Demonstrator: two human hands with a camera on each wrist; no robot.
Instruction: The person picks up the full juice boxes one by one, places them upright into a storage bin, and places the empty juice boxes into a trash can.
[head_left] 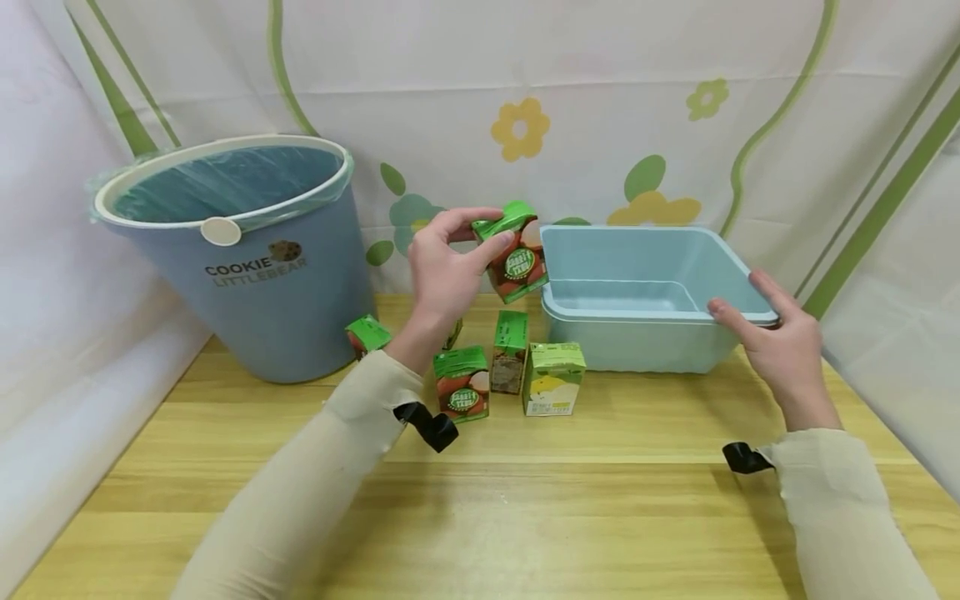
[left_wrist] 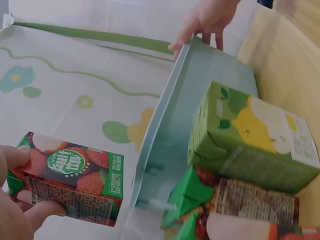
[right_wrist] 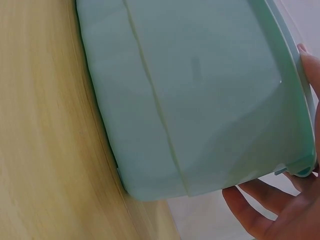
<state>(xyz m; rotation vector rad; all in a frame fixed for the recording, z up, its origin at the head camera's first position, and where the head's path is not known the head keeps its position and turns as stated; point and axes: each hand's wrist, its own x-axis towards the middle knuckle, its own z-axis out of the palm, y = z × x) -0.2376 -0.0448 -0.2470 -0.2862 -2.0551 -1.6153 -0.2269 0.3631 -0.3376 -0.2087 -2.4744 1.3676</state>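
My left hand (head_left: 448, 271) pinches a red and green juice box (head_left: 519, 260) between thumb and fingers, raised beside the left end of a light blue plastic bin (head_left: 637, 343). In the left wrist view, fruit pictures show on the held juice box (left_wrist: 75, 172). My right hand (head_left: 791, 354) grips the bin's right front corner, thumb over the rim and fingers outside. Below my left hand stand another red and green juice box (head_left: 462, 396), one turned narrow side forward (head_left: 511, 354), and a pale green juice box with yellow fruit (head_left: 555, 383). The visible bin floor is bare.
A blue bucket (head_left: 300, 308) with a white rim and plastic liner stands at the left back. A red and green box (head_left: 366, 335) leans near its base, partly behind my left forearm. Another box is mostly hidden by that wrist. A patterned curtain (head_left: 600, 125) hangs behind.
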